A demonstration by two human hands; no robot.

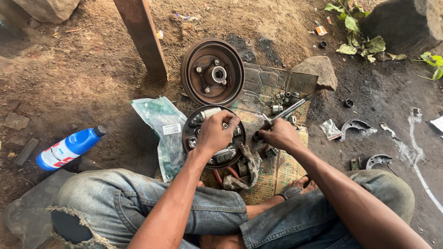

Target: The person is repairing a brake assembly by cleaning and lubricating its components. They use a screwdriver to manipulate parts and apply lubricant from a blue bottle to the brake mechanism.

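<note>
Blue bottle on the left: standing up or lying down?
Lying down. The blue bottle rests on its side on the dirt ground, dark cap pointing up-right, away from both hands.

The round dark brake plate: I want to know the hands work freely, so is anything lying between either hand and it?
Nothing visible. The left hand rests directly on the round dark brake plate. The right hand, holding a long metal tool, sits at the plate's right edge, above a grey rag.

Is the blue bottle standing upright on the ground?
No, the blue bottle lies on its side on the dirt, off to the left of the person's knee, apart from both hands.
</note>
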